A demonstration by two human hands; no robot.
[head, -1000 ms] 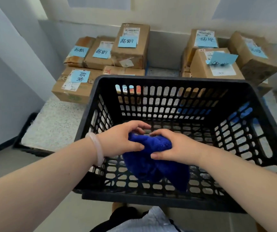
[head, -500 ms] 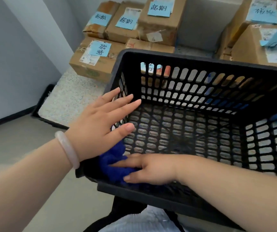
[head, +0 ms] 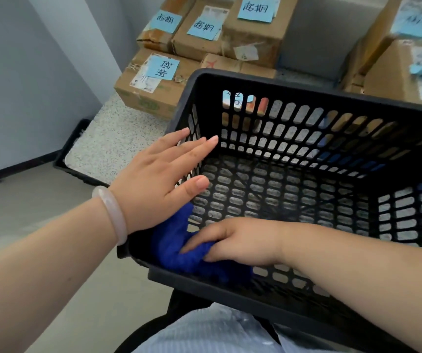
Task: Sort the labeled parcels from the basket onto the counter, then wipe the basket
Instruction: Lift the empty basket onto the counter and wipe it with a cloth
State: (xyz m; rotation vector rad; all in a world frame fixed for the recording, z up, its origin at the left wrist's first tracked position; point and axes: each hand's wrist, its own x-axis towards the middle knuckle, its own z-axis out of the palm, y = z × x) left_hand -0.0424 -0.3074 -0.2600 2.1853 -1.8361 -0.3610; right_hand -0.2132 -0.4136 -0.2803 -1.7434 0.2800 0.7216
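Fingers and thumb of your right hand (head: 240, 243) pinch a bunched fold of the blue cloth (head: 174, 240), pressing it into the near left corner of the black basket (head: 306, 94). Your left hand (head: 161, 179) lies flat against the basket's left wall, fingers straight and slightly spread, a pale bangle (head: 113, 212) on that wrist. Labeled parcels (head: 154, 82) stand on the speckled counter (head: 118, 138) beyond the basket, wearing blue notes.

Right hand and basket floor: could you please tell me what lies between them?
The cloth lies bunched between the right hand and the basket floor, in the head view.
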